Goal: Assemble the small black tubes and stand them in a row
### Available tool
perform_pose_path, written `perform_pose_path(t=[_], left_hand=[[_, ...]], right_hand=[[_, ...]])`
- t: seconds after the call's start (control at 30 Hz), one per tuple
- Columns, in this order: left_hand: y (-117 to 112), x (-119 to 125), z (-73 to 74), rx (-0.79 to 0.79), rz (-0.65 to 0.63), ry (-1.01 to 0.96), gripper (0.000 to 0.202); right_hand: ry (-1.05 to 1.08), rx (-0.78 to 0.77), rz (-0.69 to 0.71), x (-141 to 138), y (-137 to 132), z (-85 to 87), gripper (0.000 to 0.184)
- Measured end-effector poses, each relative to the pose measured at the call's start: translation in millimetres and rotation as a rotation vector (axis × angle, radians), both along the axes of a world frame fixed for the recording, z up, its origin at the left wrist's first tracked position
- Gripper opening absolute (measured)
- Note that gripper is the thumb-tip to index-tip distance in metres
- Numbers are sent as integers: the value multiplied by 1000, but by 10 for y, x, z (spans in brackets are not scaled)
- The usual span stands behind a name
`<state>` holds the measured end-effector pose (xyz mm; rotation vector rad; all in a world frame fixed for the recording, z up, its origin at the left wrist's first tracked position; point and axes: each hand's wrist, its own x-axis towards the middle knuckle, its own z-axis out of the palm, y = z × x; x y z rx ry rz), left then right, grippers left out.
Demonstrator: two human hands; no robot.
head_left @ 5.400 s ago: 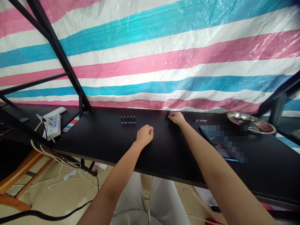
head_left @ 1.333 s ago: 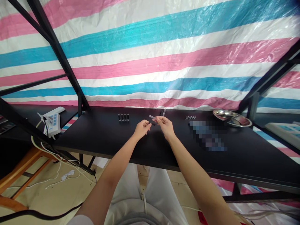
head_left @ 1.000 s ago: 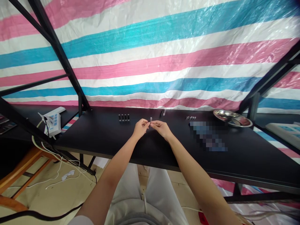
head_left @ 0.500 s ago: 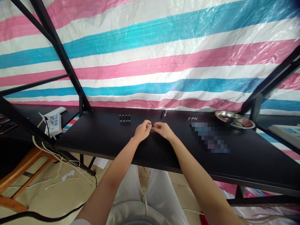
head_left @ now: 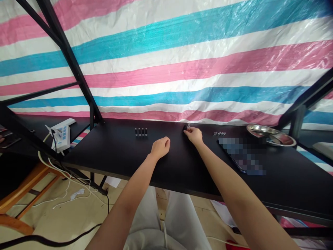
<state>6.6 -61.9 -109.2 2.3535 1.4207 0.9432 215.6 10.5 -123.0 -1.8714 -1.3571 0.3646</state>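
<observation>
Your right hand (head_left: 194, 135) is to the right of the row of black cylinders (head_left: 139, 132), about as far back on the counter (head_left: 125, 152), its thumb and fingers drawn together at a small black piece (head_left: 185, 127). A clear piece (head_left: 189, 125) shows just past those fingertips; your fingers cover too much to tell whether you grip either piece or merely touch it. The fingertip pinch probably suits such slim parts, which would give a whole palm little to hold.

Your left hand (head_left: 160, 147) is loosely curled, right of the row and nearer you, with its palm turned away, so you can't tell from here whether it hides anything. It seems parked there to keep clear of your right hand.

The row's four cylinders stand or lie side by side with gaps between them, likely so that you can pinch one without nudging its neighbour. Farther right of the row than your right hand, some shiny bits (head_left: 220, 133) lie close together, probably grouped for that hand's reach. The phone (head_left: 240, 156), its screen masked, lies right of the row and nearer you, under no hand. The steel dish (head_left: 284, 140) sits farthest right of the row, perhaps placed there to spare your forearm a knock
</observation>
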Motion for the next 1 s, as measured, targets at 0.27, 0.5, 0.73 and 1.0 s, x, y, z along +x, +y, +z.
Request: perform_pose_path(t=[0.27, 0.5, 0.73, 1.0], left_hand=[[-6, 22, 22, -7, -12, 7, 21], [-14, 32, 17, -12, -24, 36, 22], [-30, 39, 44, -24, -9, 55, 23], [-33, 26, 40, -8, 7, 14, 21]], right_hand=[[-118, -80, 44, 39, 99, 2, 13], [-238, -168, 153, 249, 231, 25, 17], [-240, -176, 70, 208, 183, 21, 21], [-163, -168, -4, 147, 143, 9, 24]])
